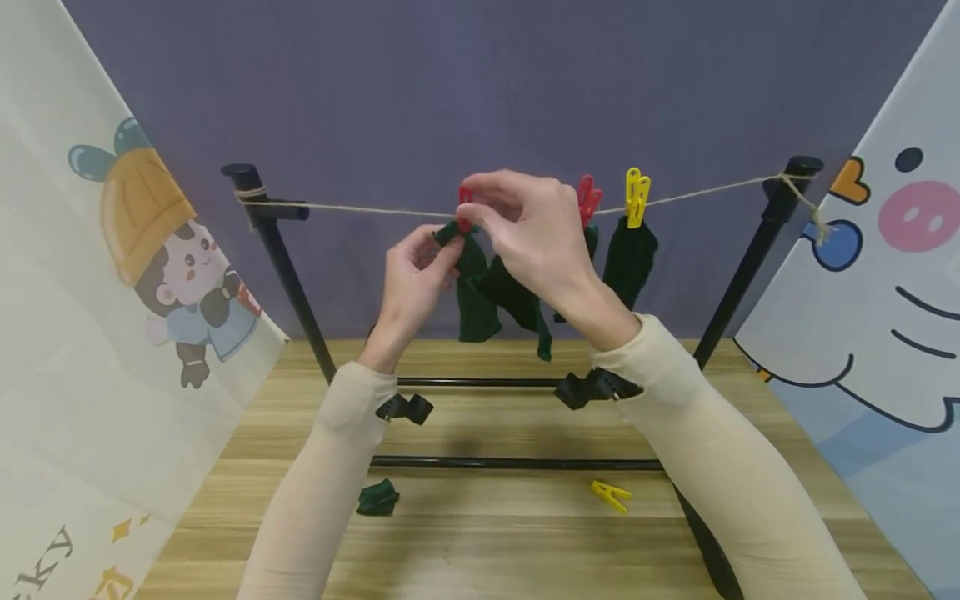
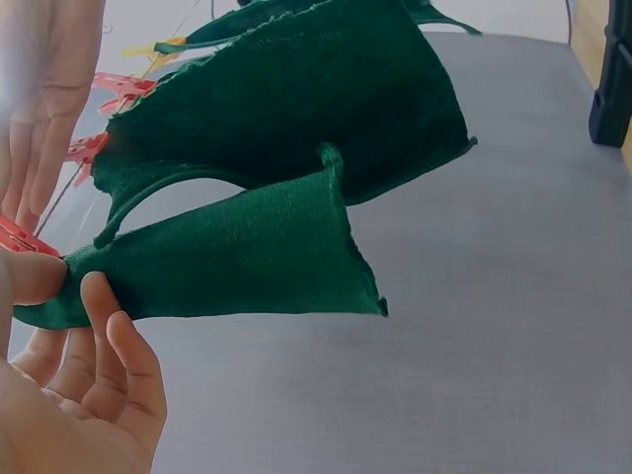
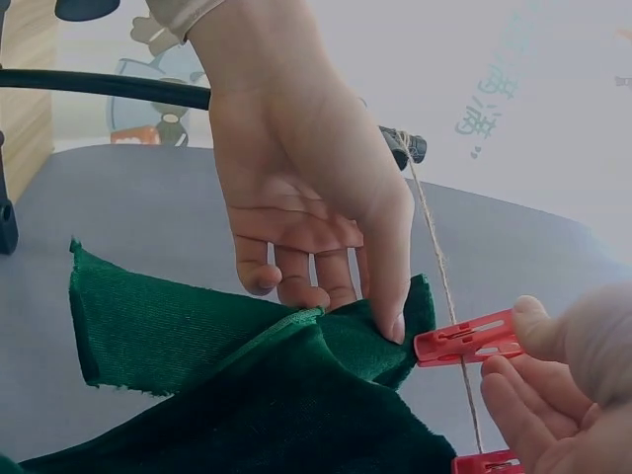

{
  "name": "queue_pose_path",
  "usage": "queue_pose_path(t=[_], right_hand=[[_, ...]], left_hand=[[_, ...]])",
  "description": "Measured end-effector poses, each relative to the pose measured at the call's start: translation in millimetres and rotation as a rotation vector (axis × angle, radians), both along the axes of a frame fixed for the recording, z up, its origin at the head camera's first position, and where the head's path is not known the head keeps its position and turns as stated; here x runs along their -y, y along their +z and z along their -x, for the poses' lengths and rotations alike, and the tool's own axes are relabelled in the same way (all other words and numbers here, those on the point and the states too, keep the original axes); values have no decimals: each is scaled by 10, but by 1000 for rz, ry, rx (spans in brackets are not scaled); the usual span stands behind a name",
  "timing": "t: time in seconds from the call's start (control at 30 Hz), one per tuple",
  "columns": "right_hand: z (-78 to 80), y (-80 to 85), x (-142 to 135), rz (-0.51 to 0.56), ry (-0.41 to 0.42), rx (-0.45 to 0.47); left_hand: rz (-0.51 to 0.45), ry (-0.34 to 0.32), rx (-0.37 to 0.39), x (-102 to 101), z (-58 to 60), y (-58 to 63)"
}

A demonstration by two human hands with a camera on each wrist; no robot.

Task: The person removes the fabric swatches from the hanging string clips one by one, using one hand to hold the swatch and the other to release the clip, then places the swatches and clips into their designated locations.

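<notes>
My left hand [image 1: 414, 279] pinches the top edge of a dark green cloth piece [image 1: 474, 308] between thumb and fingers, just under the twine line [image 1: 375, 209]. Thumb and fingers of my right hand [image 1: 546, 237] pinch a red clothespin [image 1: 465, 218] on the line. In the right wrist view, the jaws of that red clothespin [image 3: 469, 338] meet the edge of the green cloth [image 3: 168, 331] beside my left thumb. A wider part of green cloth [image 2: 296, 109] hangs nearby in the left wrist view, with another red clothespin [image 2: 87, 148] at its top.
Farther right on the line are a red clothespin [image 1: 588, 200] and a yellow clothespin [image 1: 637, 198] with green cloth [image 1: 628, 258] below. Black posts [image 1: 292, 279] hold the line. A green cloth piece [image 1: 378, 497] and a yellow clothespin [image 1: 611, 495] lie on the wooden table [image 1: 480, 542].
</notes>
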State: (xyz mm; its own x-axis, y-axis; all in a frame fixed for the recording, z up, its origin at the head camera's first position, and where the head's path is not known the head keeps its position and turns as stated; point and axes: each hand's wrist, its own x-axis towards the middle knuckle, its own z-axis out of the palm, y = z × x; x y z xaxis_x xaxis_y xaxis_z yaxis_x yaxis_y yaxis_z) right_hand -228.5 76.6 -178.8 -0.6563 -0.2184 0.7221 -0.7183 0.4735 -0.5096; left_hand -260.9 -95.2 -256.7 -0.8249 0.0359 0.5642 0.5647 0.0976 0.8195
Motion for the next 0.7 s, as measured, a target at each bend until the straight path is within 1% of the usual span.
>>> queue_pose_path(t=[0.33, 0.57, 0.7], right_hand=[[-15, -4, -7, 59, -18, -41], [-22, 13, -4, 129, -3, -72], [-33, 12, -14, 148, -13, -89]], left_hand=[[-9, -3, 6, 0, -10, 1], [-14, 6, 6, 12, -13, -14], [-10, 3, 8, 12, -15, -29]])
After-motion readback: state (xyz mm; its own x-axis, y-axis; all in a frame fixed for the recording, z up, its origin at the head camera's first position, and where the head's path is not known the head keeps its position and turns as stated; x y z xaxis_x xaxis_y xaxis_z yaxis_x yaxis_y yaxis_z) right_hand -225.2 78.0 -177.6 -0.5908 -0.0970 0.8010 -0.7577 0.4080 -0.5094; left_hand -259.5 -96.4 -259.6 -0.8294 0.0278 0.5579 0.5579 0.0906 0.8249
